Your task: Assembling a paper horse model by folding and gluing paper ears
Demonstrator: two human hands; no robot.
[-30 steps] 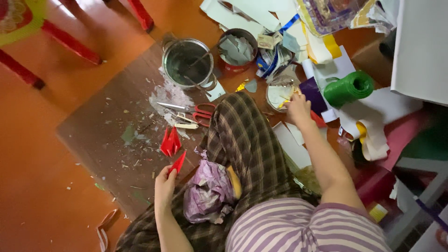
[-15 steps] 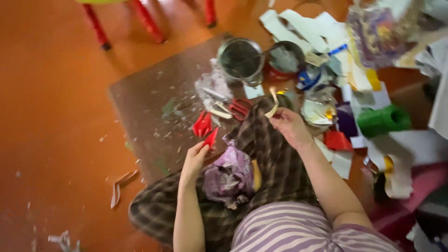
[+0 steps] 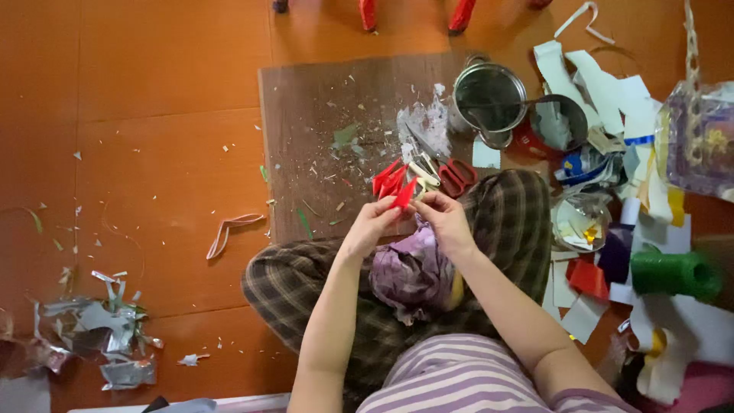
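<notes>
both hands, the left hand (image 3: 372, 227) and right hand (image 3: 443, 218), are pinching together on one red folded piece (image 3: 404, 194) above the lap, apparently mid-fold, while two finished-looking red pieces (image 3: 388, 178) are lying on the brown board (image 3: 321, 99) beside red scissors (image 3: 451, 174), with uncut paper strips (image 3: 604, 84) waiting at right.

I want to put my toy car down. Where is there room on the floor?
The orange floor left of the brown board is mostly bare, above the silver scraps. The board's left half holds only small crumbs. It is crowded on the right: metal pot, red scissors, paper strips and green roll.
</notes>
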